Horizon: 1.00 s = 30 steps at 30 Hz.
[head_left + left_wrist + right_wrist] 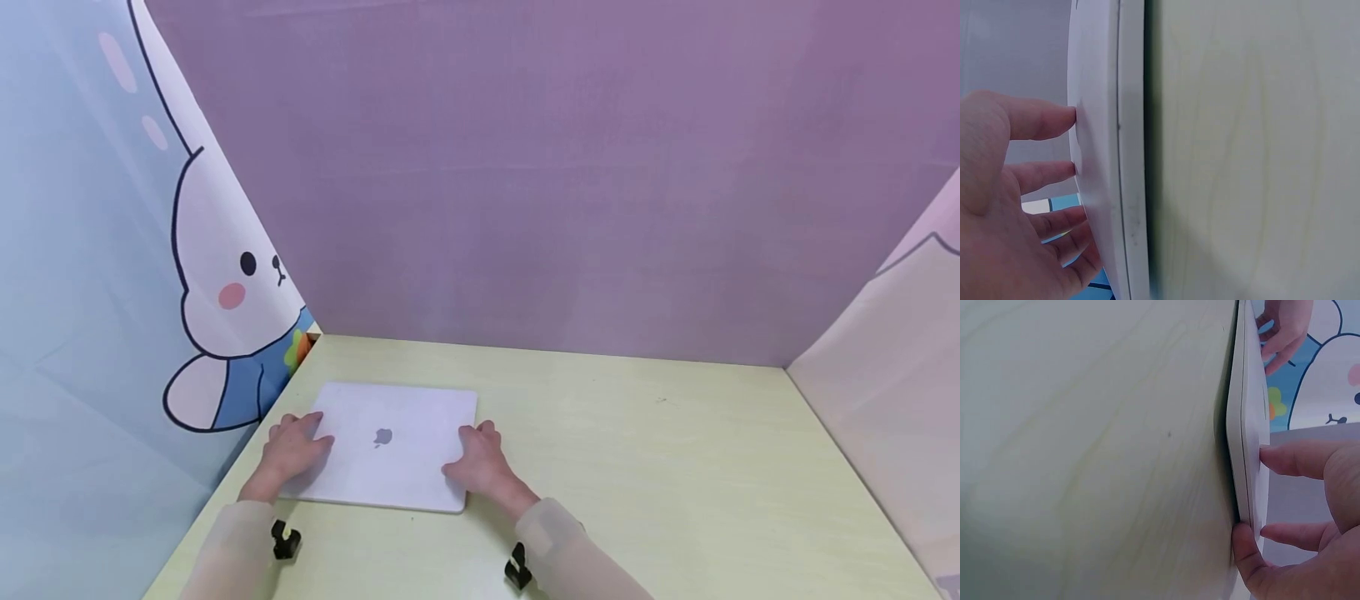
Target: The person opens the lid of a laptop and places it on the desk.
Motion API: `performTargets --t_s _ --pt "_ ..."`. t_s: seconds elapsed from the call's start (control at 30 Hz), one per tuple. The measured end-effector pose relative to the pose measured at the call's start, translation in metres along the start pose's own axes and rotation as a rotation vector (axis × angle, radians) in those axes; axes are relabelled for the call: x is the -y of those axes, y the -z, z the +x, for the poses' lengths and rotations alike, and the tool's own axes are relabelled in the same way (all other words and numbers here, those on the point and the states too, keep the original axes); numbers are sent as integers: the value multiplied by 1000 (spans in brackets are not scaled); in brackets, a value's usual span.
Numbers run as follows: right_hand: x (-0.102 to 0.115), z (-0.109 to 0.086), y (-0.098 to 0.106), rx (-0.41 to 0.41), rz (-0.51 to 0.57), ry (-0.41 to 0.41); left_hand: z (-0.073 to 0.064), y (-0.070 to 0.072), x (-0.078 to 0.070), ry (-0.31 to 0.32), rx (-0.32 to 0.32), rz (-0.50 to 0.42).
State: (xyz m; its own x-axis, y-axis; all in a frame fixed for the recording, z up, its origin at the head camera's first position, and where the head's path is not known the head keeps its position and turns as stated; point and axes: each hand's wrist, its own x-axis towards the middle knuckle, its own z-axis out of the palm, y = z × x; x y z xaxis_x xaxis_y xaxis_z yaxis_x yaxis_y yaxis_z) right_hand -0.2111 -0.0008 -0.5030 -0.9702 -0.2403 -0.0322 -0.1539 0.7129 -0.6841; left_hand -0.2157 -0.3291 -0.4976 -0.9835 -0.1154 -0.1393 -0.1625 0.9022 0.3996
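A closed silver laptop (405,471) with a grey apple logo on its lid lies on the left part of the table. My left hand (291,450) is at its left side; in the left wrist view the thumb and fingers (1041,178) touch the lid. At the right side is my right hand (483,462). The right wrist view shows its thumb and one finger on the lid (1255,425), with another fingertip (1246,540) bent against the edge near the corner. A dark narrow gap or shadow runs under the laptop there.
The pale wood-grain table (675,467) extends to the right. A purple cloth (562,167) hangs behind it, a blue rabbit-print cloth (82,250) at the left, and a pale cloth (900,375) at the right. Black clips (286,540) sit by both sleeves.
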Motion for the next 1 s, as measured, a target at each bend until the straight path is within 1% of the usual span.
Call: performTargets --t_s 0.3,0.43,0.67,1.0 --pt "-3 -2 4 7 -18 -12 1 -2 -6 -7 -5 14" --pt "-4 -4 6 8 -10 -21 0 -3 -8 -8 -4 11" --pt "-8 -7 7 8 -2 -35 -2 -5 -11 -36 -7 4" --pt "-12 -10 13 7 -6 -24 -4 -6 -16 -46 -9 2"
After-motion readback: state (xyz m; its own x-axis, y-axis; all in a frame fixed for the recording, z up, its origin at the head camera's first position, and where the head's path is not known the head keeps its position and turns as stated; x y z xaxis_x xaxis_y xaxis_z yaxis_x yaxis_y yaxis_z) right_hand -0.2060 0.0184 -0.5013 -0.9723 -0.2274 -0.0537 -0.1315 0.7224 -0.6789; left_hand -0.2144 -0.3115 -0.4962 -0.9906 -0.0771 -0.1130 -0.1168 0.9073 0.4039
